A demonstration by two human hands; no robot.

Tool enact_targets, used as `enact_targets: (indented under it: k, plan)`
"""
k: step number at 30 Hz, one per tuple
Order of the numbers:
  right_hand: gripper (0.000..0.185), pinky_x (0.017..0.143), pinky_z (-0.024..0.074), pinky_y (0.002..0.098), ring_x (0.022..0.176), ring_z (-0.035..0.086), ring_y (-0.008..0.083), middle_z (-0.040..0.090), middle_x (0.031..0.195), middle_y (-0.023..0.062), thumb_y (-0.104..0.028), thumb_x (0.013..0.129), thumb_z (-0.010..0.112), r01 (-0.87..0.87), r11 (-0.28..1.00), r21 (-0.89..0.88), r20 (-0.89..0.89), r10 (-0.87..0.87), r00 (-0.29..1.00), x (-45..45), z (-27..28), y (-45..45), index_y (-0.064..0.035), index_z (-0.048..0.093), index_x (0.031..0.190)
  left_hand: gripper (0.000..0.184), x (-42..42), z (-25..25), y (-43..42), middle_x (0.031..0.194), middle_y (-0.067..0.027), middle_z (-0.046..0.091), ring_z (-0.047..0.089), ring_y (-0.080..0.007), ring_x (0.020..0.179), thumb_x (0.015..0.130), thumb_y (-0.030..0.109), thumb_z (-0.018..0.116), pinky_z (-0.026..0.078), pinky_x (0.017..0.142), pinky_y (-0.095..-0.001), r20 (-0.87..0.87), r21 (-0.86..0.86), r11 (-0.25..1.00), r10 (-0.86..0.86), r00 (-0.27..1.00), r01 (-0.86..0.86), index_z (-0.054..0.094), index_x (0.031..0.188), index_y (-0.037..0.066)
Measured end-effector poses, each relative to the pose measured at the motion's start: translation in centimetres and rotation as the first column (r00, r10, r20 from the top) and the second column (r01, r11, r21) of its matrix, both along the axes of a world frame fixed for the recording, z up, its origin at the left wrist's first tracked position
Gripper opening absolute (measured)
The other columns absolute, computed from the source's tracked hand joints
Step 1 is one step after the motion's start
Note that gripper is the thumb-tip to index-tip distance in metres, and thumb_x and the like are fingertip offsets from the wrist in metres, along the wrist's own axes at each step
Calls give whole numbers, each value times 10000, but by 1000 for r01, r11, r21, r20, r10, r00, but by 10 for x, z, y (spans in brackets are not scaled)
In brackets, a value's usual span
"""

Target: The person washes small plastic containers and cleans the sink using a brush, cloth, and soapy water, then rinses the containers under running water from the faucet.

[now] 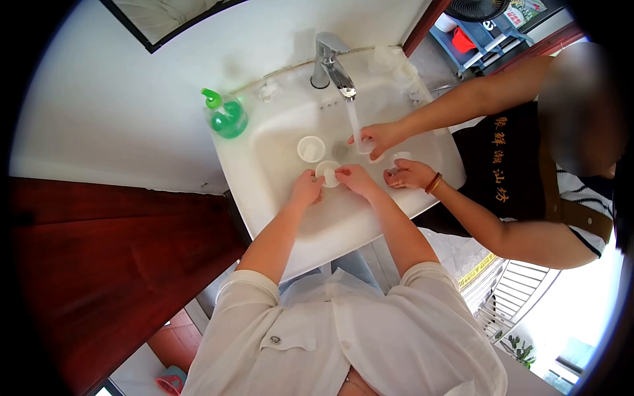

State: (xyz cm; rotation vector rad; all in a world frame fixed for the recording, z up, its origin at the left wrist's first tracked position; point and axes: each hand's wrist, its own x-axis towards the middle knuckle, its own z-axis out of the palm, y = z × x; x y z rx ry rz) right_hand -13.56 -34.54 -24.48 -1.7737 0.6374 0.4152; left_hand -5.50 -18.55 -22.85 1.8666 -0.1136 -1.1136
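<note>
Over the white sink basin, my left hand (307,187) is closed on the left rim of a small white cup (328,173). My right hand (354,179) has its fingers pressed together at the cup's right side. Just behind, a second white round cup (311,149) lies in the basin. Water runs from the chrome faucet (337,72) onto another person's hand (382,138), which holds a small whitish cup under the stream. That person's other hand (411,175) is palm up beside a small white piece (401,157).
A green soap bottle (226,116) stands on the sink's back left corner. The co-worker in a dark apron (495,168) stands close at the right. A dark red wooden panel (125,257) is at the left, and a blue cart (485,41) stands at the back right.
</note>
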Motion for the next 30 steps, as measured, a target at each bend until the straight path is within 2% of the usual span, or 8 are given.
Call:
enact_targets:
  k: [4, 8, 16, 19, 23, 25, 27, 30]
  plan:
    - [305, 686, 455, 382, 786, 590, 285, 612, 805, 133, -284, 736, 647, -75, 862, -501, 7, 91, 996, 8, 7, -2, -44, 555, 900, 239, -6, -8, -21, 605, -94, 594, 554, -168, 446, 861, 207, 525, 436, 388, -285, -62, 0, 996, 93, 994, -93, 535, 911, -27]
    - [302, 714, 449, 407, 820, 583, 314, 611, 857, 143, -307, 737, 645, -17, 892, -451, -24, 6, 1000, 10, 21, 1, -51, 524, 843, 261, -1, -22, -23, 622, -94, 605, 574, -183, 475, 882, 246, 483, 465, 429, -300, -115, 29, 995, 97, 989, -95, 542, 886, -8]
    - [569, 654, 464, 392, 776, 585, 310, 591, 804, 176, -247, 733, 678, 125, 964, -236, 125, -97, 987, 2, -28, -33, -29, 433, 1198, 316, -6, -13, -36, 646, -108, 620, 599, -197, 520, 889, 330, 459, 490, 468, -302, -473, -55, 992, 77, 878, -117, 554, 904, 30]
    - [523, 784, 468, 413, 926, 568, 348, 547, 1031, 237, -298, 742, 636, 223, 728, -648, 166, -151, 974, 12, -12, -52, -29, 456, 1152, 326, -5, -19, -40, 650, -111, 616, 599, -200, 521, 887, 341, 467, 492, 471, -309, -364, 100, 987, 152, 919, -124, 553, 899, 27]
    - [406, 755, 478, 421, 879, 574, 372, 580, 955, 240, -232, 744, 615, 395, 674, -625, 285, -274, 918, 27, 4, -49, -19, 514, 1075, 303, -1, -18, -27, 793, -149, 606, 592, -222, 552, 842, 270, 549, 498, 509, -347, -119, 203, 925, 350, 929, -322, 497, 1015, 27]
    - [277, 637, 509, 389, 713, 612, 315, 609, 763, 191, -219, 759, 609, 74, 880, -469, 162, 3, 987, 31, 8, -46, -7, 579, 935, 349, 2, -18, -27, 940, -189, 602, 610, -237, 639, 812, 234, 589, 509, 567, -372, -33, 228, 890, 412, 911, -395, 473, 1069, 29]
    - [262, 570, 502, 352, 638, 607, 267, 603, 699, 156, -242, 769, 609, -29, 979, -201, 22, 35, 999, 31, 14, -50, -3, 591, 876, 509, 0, -24, -32, 1233, -219, 425, 563, -292, 912, 744, 179, 636, 484, 748, -416, 669, 244, 871, 167, 725, -426, 419, 1191, 73]
    - [297, 458, 473, 293, 527, 586, 180, 595, 624, 103, -300, 782, 609, -25, 982, 187, -165, 56, 985, 19, 9, -51, -3, 607, 792, 611, 3, 15, -48, 1362, -179, 254, 452, -334, 1087, 709, 178, 662, 416, 887, -423, 768, 425, 884, -236, 596, -197, 404, 1260, 130]
